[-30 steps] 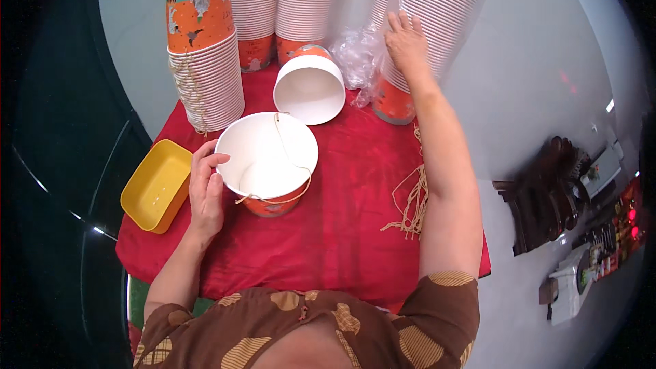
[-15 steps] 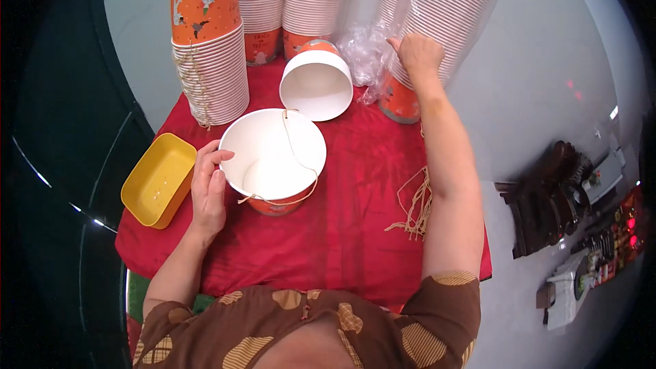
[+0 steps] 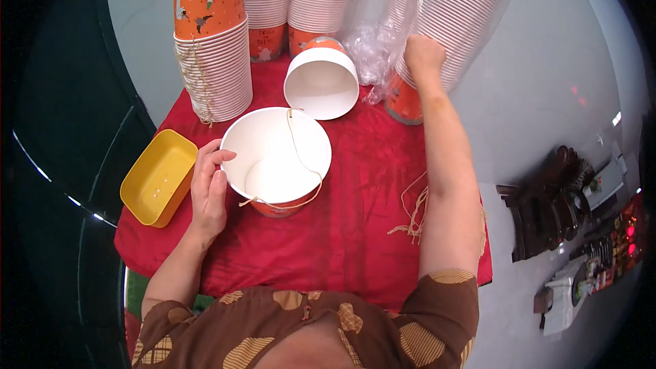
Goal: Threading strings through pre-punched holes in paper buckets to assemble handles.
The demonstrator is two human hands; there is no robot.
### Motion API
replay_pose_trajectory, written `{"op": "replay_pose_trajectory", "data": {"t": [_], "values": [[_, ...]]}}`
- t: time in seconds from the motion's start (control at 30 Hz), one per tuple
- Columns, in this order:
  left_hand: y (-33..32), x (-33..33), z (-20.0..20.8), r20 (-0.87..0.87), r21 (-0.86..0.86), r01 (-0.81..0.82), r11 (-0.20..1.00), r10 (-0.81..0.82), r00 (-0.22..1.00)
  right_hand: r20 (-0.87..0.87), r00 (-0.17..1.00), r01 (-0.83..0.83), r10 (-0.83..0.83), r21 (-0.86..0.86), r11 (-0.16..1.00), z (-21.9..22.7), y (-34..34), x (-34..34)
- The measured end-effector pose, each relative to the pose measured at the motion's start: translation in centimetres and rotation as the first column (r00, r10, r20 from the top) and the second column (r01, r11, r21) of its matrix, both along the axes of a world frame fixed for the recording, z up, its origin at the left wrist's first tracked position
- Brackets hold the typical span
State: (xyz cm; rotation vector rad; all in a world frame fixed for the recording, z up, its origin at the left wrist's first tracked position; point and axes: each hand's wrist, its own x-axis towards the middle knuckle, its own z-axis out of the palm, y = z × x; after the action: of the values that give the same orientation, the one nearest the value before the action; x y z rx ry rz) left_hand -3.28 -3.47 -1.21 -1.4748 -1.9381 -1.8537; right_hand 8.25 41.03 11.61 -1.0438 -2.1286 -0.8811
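Note:
A white-lined paper bucket (image 3: 273, 154) with an orange outside stands upright on the red cloth, mouth up. A thin twine handle (image 3: 298, 157) hangs across its opening from a hole in the far rim, its other end at the near rim. My left hand (image 3: 210, 188) holds the bucket's left side, fingertips over the rim. At the far right, my right hand (image 3: 425, 60) is closed in a fist against a plastic-wrapped stack of paper buckets (image 3: 458, 14). Its fingertips are hidden, so what they grip cannot be made out.
Another bucket (image 3: 321, 85) lies on its side behind. A tall bucket stack with twine (image 3: 215, 68) stands at left, more stacks (image 3: 266, 0) at the back. Left lies a yellow plastic tray (image 3: 158, 178); loose twine pieces (image 3: 413, 219) lie beside my right forearm. Crumpled clear plastic (image 3: 372, 51) sits between the stacks.
My right thumb, which stuck out to the left, is now tucked in against the wrapped stack. My left hand keeps its place on the bucket. The view has shifted slightly.

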Motion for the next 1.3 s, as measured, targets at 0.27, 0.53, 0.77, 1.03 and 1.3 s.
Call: {"op": "replay_pose_trajectory", "data": {"t": [0.27,0.53,0.77,1.03,1.3], "values": [[-0.1,0.2,0.1,-0.012,-0.008,-0.016,1.0,0.016,1.0,-0.229,0.972,-0.069,0.045,-0.098,0.993,-0.5,0.1,2.5],[-0.1,0.1,0.1,-0.023,-0.007,-0.01,1.0,0.009,1.0,-0.422,0.898,-0.142,0.125,-0.01,0.99,-2.5,1.5,5.5],[-0.3,-0.1,0.0,-0.009,-0.012,-0.011,1.0,0.011,1.0,-0.691,0.699,-0.249,0.182,0.003,0.969,-3.7,2.3,7.5],[-0.3,0.1,0.4,-0.013,-0.028,0.007,1.0,-0.007,1.0,-0.916,0.366,-0.497,0.167,-0.041,0.867,-3.3,6.4,11.3],[-0.5,0.2,0.4,-0.008,-0.031,0.004,1.0,-0.004,1.0,-0.999,-0.032,-0.661,0.006,0.026,0.75,-2.3,5.4,13.1]]}}
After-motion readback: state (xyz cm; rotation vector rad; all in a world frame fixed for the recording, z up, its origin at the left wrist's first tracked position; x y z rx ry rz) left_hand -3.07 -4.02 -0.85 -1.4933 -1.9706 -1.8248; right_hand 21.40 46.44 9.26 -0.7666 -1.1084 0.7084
